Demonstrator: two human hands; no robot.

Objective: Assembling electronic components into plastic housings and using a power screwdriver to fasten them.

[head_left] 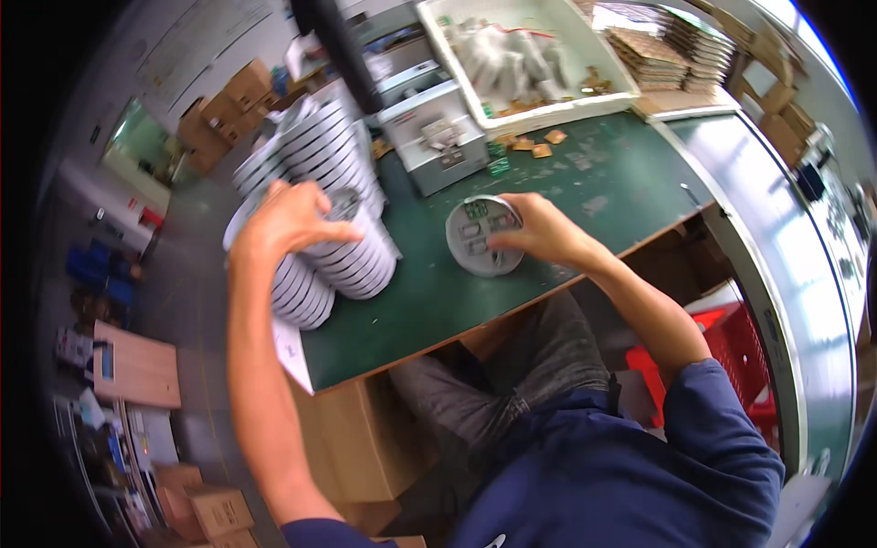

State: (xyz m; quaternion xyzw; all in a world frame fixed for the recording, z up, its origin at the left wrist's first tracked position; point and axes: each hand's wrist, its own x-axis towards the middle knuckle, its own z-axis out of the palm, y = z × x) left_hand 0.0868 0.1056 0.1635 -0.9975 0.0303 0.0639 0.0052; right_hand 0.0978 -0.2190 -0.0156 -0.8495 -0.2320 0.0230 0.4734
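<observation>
Your right hand (548, 235) pinches round grey housing (475, 239) by its rim, over green table (585, 187); left hand (279, 222) loosely open at stacked grey housings (363, 265), contact unclear

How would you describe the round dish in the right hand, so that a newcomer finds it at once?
On the dark green tabletop, look right of the tall grey stacks, toward the front edge. There the right hand holds the round grey dish. Unlike the stacked pieces, it is single, its green insert showing.
</observation>
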